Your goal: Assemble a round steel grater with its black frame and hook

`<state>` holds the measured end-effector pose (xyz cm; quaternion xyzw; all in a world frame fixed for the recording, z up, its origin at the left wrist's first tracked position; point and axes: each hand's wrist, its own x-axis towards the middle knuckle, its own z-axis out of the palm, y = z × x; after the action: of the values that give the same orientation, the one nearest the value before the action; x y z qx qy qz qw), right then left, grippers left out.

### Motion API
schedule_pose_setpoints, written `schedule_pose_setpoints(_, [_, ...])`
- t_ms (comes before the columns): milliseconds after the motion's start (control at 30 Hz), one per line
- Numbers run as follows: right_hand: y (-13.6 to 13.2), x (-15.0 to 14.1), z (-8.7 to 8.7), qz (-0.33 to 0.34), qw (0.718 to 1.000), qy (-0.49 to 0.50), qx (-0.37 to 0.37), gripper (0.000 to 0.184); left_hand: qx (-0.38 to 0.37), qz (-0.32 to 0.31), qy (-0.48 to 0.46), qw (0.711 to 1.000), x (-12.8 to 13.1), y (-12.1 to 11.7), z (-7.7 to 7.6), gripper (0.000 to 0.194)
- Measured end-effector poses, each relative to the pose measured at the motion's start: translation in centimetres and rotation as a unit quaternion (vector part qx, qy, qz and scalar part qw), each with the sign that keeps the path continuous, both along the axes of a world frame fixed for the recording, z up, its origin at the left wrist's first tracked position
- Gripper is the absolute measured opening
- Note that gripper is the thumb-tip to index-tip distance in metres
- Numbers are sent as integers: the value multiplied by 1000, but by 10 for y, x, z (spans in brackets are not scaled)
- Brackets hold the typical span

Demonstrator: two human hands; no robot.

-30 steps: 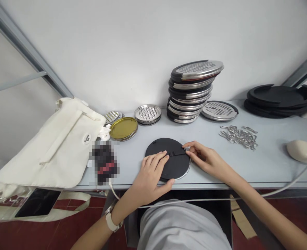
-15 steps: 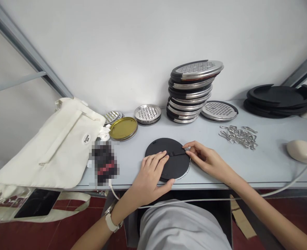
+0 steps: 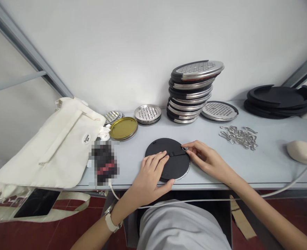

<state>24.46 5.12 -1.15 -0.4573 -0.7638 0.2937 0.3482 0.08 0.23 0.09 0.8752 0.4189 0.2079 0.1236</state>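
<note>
A round black disc [image 3: 178,166] with a metal rim lies near the front edge of the grey table, a strip-like flap across its middle. Flat on its left part rests my left hand [image 3: 150,175], fingers stretched out and thumb at the near rim. At the disc's right edge, the thumb and index finger of my right hand [image 3: 204,157] pinch a small metal wire hook [image 3: 184,149]; its end meets the disc near the flap, but whether it is fastened there I cannot tell. A pile of similar metal hooks [image 3: 239,137] lies to the right.
Behind the disc stands a tall leaning stack of round graters [image 3: 191,93], with one grater [image 3: 219,111] beside it. Smaller grater discs [image 3: 147,114] and gold lids [image 3: 123,128] sit left. Black rings [image 3: 278,100], a beige mouse [image 3: 301,151], a white bag [image 3: 51,149] and a cable [image 3: 208,200] surround.
The metal hook has turned in my right fingers, and its loop now shows at the disc's edge. My right fingertips have shifted slightly; the left hand stays put.
</note>
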Motion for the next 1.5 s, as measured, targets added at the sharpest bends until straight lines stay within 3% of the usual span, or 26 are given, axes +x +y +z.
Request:
schedule_pose_setpoints(500, [-1, 0, 2, 21, 999, -6, -49, 26, -2, -1, 14, 1000, 0, 0, -1, 56])
schedule_pose_setpoints(1500, [-1, 1, -1, 28, 999, -19, -34, 23, -1, 0, 17, 1000, 0, 1, -2, 56])
